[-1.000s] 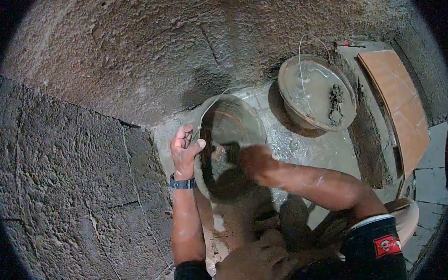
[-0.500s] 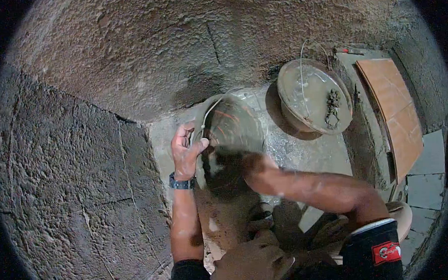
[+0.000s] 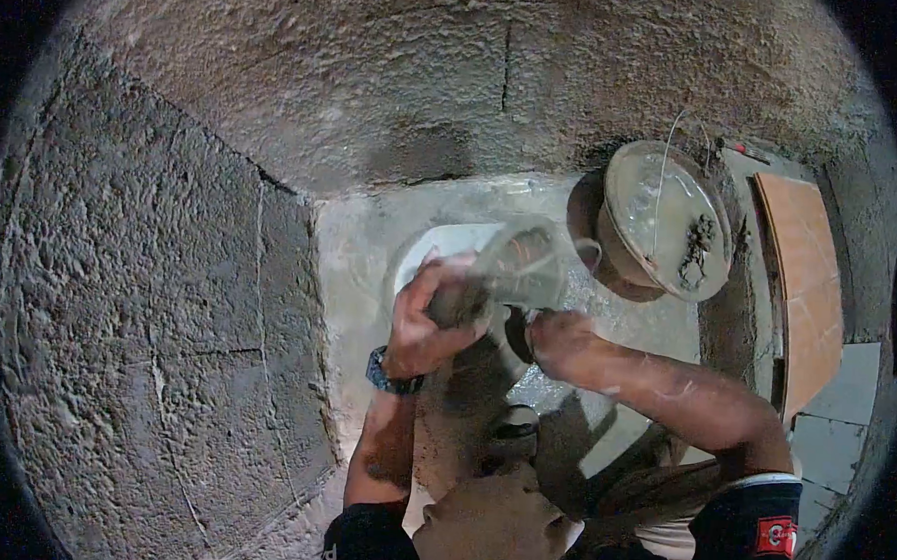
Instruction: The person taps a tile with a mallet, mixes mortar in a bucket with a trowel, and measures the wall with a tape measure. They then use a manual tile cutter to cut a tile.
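Observation:
A grey, mortar-smeared bucket (image 3: 534,264) is tilted and blurred by motion above the pale floor. My left hand (image 3: 435,314), with a dark watch on its wrist, is at the bucket's left side, its fingers bent against it. To the right, my right hand (image 3: 558,345) is closed beside the bucket's lower edge, next to a dark curved thing too blurred to name. Behind my left hand, a white rounded surface (image 3: 448,242) shows on the floor.
A second bucket (image 3: 661,224) with a wire handle holds murky water and a dark clump. Orange tiles (image 3: 804,276) lean at the right, near grey-white tiles (image 3: 832,437). A red-handled tool (image 3: 742,149) lies behind. Rough walls (image 3: 158,287) rise left and ahead.
The held bucket has tipped and shifted right, uncovering the white surface. My left hand has moved right with it, and my right hand has moved slightly right. The view has shifted.

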